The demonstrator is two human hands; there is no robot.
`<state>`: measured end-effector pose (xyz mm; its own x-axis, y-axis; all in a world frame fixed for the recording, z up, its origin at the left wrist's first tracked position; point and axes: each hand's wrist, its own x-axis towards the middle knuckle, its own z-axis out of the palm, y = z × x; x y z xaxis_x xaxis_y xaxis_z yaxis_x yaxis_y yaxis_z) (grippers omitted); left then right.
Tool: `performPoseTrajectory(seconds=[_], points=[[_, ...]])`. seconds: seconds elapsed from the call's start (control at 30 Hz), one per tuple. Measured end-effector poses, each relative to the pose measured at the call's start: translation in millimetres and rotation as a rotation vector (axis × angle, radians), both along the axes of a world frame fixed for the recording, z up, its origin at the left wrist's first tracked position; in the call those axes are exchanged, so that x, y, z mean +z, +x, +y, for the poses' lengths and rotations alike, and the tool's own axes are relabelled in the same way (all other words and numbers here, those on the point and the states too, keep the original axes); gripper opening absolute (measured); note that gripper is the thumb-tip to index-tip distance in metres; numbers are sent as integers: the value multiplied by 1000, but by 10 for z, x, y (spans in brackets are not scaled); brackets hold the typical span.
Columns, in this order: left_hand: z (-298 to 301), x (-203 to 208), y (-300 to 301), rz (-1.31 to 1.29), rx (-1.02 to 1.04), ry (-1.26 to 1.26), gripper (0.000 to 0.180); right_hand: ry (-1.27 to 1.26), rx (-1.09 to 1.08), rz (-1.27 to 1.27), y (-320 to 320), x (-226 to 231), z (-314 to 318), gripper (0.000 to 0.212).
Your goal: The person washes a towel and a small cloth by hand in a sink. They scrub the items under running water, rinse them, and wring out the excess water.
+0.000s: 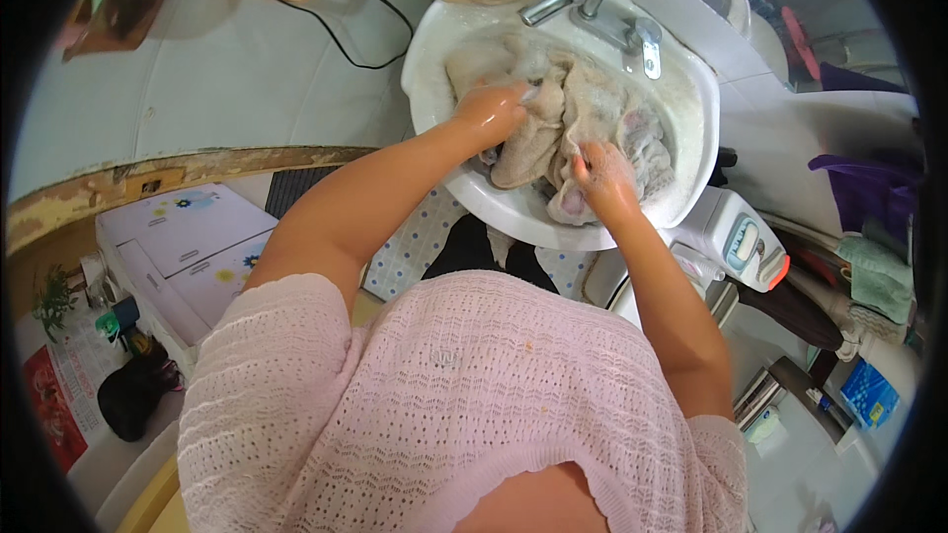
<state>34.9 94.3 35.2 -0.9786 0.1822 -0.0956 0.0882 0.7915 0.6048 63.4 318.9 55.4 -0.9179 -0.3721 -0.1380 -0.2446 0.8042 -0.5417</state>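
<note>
Here, beige cloth [581, 89] in basin [705, 123], folds running from tap [565, 3] toward wearer [474, 365], left fingers [511, 101] and right fingers [599, 158] pinching it

Reached forward with left arm [370, 183] slanting inward and right arm [671, 286] angled in from the opposite side, curled the left hand [494, 111] closed farther ahead, clenched the right hand [606, 180] nearer in, and bore a wet shine on both hands.
</note>
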Motion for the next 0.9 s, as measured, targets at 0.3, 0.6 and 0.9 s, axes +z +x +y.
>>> performPoseTrajectory(seconds=[0.3,0.6,0.9], points=[[-44,1461,-114,263,14,404,35,-259,-30,326,168,651,-481,104],[36,2596,-30,442,-378,641,39,-294,-276,599,-128,1317,-702,40],[-489,1424,475,368,-229,400,111,-304,-356,880,-255,2427,-905,30]])
